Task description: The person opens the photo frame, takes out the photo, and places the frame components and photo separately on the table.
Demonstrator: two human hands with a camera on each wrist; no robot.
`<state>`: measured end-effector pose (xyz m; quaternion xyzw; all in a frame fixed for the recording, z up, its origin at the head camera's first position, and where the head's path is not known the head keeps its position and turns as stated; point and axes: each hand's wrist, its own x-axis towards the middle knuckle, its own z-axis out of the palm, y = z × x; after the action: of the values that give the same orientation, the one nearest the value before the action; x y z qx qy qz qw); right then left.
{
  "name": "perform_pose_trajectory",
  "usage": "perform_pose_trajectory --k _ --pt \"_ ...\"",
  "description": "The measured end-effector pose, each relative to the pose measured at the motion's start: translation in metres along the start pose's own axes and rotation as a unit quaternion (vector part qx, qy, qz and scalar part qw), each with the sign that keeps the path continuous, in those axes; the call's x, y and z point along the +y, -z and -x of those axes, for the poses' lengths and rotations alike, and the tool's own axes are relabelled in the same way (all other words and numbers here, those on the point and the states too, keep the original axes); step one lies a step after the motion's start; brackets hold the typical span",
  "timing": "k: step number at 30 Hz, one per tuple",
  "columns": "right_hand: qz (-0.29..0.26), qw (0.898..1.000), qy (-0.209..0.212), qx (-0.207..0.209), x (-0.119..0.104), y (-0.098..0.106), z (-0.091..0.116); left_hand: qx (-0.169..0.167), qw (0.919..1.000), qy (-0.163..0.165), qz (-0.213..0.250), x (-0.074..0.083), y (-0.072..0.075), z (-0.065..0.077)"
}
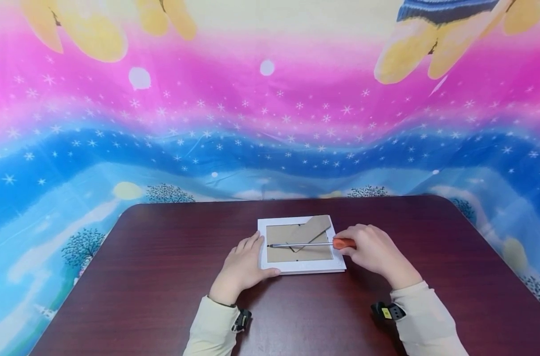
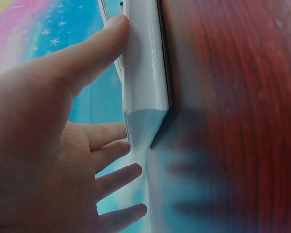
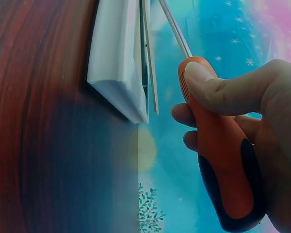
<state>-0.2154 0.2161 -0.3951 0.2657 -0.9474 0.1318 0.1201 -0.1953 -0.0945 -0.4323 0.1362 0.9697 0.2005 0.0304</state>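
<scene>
A white picture frame (image 1: 300, 268) lies face down, its tan backing board (image 1: 281, 234) and angled easel stand (image 1: 316, 228) facing up. My left hand (image 1: 243, 263) rests against the frame's left side, thumb on the near edge; in the left wrist view its fingers are spread and fairly straight. Between thumb and fingers, my right hand (image 1: 371, 248) grips the orange-and-black handle of a screwdriver (image 3: 223, 160). The shaft crosses low over the backing, its tip at a small dark tab by the backing's left edge. Whether the tip touches the tab I cannot tell.
The dark red-brown wooden table (image 1: 163, 247) extends around the frame on all sides. Behind it hangs a colourful snow-patterned cloth (image 1: 270, 123). Small dark tabs also show at the backing's top and bottom edges. A black strapped device sits on each wrist.
</scene>
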Motion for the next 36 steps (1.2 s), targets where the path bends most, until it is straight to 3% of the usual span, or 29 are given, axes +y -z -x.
perform_pose_trajectory --k 8,16,25,36 --pt "0.011 1.000 0.017 0.013 -0.0002 -0.0041 -0.0007 0.005 1.0000 -0.003 -0.002 0.0012 0.0018 0.0005" --pt "0.045 0.995 0.069 0.052 -0.0026 -0.0066 -0.0021 0.015 0.9998 -0.012 -0.006 0.0010 -0.0006 0.0004" --pt "0.092 0.991 0.077 0.064 -0.0038 -0.0097 -0.0038 0.014 0.9998 -0.012 0.007 0.0026 0.0005 -0.0021" --pt "0.096 0.988 0.091 0.076 -0.0099 -0.0042 -0.0081 0.013 0.9998 -0.009 0.012 0.0011 0.0011 -0.0028"
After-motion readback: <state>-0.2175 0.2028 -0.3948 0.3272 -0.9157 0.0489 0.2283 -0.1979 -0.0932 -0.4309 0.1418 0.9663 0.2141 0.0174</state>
